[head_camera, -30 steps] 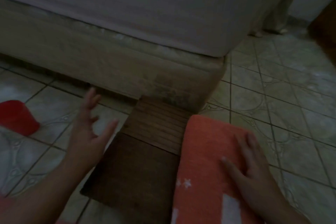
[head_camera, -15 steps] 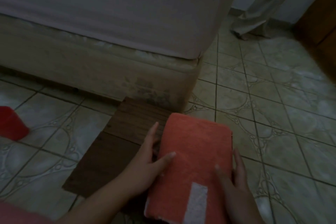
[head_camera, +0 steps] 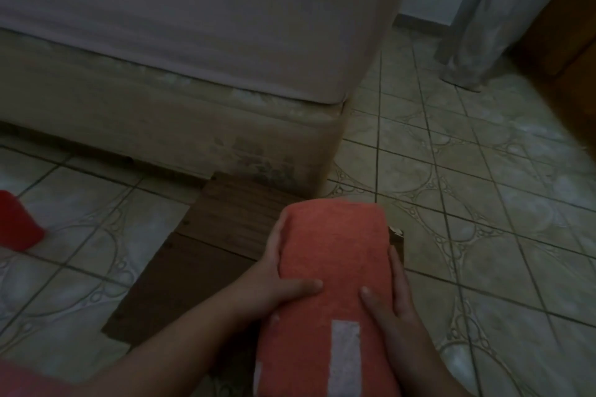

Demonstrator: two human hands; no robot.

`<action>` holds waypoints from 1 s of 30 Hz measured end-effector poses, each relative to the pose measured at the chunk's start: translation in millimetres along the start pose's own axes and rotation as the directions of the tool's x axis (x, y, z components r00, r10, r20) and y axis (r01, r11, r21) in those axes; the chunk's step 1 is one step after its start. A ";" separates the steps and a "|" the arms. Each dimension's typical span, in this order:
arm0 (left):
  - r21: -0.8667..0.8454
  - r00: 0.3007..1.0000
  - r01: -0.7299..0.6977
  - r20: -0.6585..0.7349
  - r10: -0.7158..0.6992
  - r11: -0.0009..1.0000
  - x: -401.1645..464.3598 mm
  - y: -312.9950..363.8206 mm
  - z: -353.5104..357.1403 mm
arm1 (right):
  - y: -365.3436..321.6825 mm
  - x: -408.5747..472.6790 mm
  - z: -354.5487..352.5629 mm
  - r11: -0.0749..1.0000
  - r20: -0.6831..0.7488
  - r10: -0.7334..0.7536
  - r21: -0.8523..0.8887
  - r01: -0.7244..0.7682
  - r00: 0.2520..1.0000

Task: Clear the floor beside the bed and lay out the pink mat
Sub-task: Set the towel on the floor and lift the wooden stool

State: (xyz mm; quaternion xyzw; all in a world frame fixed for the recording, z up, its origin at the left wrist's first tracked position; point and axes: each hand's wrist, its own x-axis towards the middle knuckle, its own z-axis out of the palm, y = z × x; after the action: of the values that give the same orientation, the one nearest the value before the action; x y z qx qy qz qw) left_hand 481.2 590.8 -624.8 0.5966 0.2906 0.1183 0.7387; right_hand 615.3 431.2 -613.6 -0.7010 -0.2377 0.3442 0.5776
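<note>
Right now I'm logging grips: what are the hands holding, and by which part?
Both hands hold the folded pink mat by its long sides: the left hand on its left edge, the right hand on its right edge, thumbs on top.

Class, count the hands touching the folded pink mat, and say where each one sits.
2. The left hand grips the left side of the pink mat, thumb on top. The right hand presses its right side. Fingers underneath are hidden.
</note>
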 end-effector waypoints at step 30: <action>0.003 0.993 -0.054 -0.104 0.054 0.999 10.3 6.6 -15.8 | -10.4 1.6 14.4 0.972 -0.085 -0.058 -0.233 0.037 0.995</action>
State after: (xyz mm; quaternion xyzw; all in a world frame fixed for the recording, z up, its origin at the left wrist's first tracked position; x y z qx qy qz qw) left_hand 481.6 610.8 -623.4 0.5973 0.3123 0.1691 0.7191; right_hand 606.1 444.0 -605.2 -0.7727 -0.2662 0.2678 0.5103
